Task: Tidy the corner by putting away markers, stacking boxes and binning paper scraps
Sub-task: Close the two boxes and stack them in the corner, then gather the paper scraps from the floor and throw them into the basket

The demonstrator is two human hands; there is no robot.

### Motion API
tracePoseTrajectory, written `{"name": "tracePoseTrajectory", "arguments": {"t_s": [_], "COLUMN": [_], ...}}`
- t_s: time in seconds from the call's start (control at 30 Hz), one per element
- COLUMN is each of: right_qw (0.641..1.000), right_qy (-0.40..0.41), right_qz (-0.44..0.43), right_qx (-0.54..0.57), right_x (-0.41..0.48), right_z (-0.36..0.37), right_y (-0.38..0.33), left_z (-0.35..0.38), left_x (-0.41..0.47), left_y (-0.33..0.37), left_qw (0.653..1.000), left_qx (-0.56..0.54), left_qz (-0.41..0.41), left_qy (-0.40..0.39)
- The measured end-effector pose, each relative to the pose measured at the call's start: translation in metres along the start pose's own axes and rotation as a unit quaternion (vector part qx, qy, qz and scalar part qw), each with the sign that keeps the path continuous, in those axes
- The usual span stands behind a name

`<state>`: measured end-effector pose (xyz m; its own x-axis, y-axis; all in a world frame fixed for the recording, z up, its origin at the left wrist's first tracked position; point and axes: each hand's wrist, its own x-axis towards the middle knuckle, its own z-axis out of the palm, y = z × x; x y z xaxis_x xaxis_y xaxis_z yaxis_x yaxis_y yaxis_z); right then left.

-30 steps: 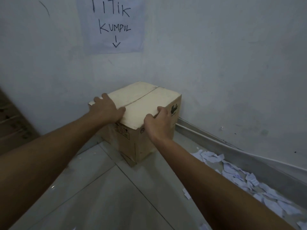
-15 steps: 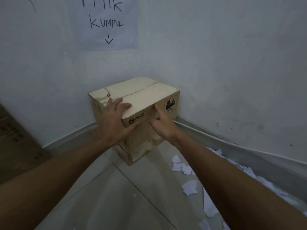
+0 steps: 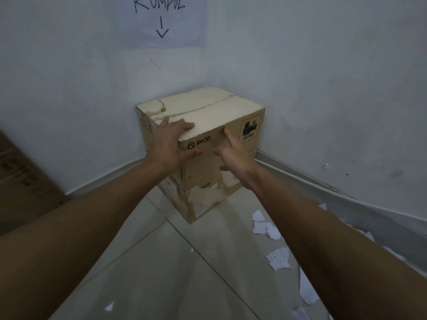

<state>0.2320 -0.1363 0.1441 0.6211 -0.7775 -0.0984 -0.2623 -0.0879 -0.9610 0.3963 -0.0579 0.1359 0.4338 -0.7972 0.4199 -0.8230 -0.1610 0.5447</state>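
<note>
**Cardboard box steadied in the room corner**

A tan cardboard box (image 3: 208, 116) was shown on the tiled floor (image 3: 161, 262), tucked into the corner where two walls met, below a handwritten sign (image 3: 161, 19). The left hand (image 3: 172, 144) was laid flat over its near top corner, fingers spread, thumb on the front face. The right hand (image 3: 233, 155) was held wide, fingers splayed, its forefinger touching the front face. Nothing was gripped. For a neat stack, the box would best be pressed squarely against both walls, edges aligned. White paper scraps (image 3: 278, 259) were scattered on the floor to the right.
</note>
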Motion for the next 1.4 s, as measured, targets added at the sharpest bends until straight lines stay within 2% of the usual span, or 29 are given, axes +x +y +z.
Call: {"name": "tracePoseTrajectory", "arguments": {"t_s": [0.7, 0.77, 0.83, 0.9, 0.97, 1.03, 1.13, 1.27, 1.4], "right_qw": [1.000, 0.999, 0.999, 0.997, 0.997, 0.996, 0.993, 0.990, 0.986], "right_qy": [0.005, 0.003, 0.000, 0.008, 0.030, 0.061, 0.095, 0.116, 0.125], "right_qz": [-0.029, -0.033, -0.047, -0.059, -0.055, -0.051, -0.062, -0.059, -0.017], "right_qx": [-0.006, -0.010, -0.020, -0.038, -0.048, -0.035, -0.022, -0.052, -0.110], "right_x": [0.000, -0.003, -0.010, -0.015, -0.017, -0.022, -0.039, -0.063, -0.074], "right_z": [-0.002, -0.005, -0.009, -0.014, -0.018, -0.026, -0.041, -0.065, -0.093], "right_y": [0.007, 0.007, 0.008, 0.012, 0.018, 0.028, 0.043, 0.073, 0.122], "left_z": [0.002, 0.003, 0.006, 0.012, 0.018, 0.028, 0.050, 0.088, 0.132], "left_x": [-0.003, -0.005, -0.012, -0.021, -0.029, -0.036, -0.048, -0.064, -0.084], "left_y": [0.004, 0.007, 0.018, 0.033, 0.046, 0.060, 0.081, 0.096, 0.095], "left_qw": [1.000, 0.999, 0.991, 0.975, 0.964, 0.964, 0.973, 0.992, 0.996], "left_qx": [0.007, 0.036, 0.111, 0.177, 0.184, 0.164, 0.119, 0.019, -0.022], "left_qz": [0.000, 0.014, 0.031, 0.074, 0.133, 0.174, 0.179, 0.123, 0.077], "left_qy": [0.028, 0.034, 0.067, 0.114, 0.135, 0.119, 0.083, 0.020, -0.048]}}
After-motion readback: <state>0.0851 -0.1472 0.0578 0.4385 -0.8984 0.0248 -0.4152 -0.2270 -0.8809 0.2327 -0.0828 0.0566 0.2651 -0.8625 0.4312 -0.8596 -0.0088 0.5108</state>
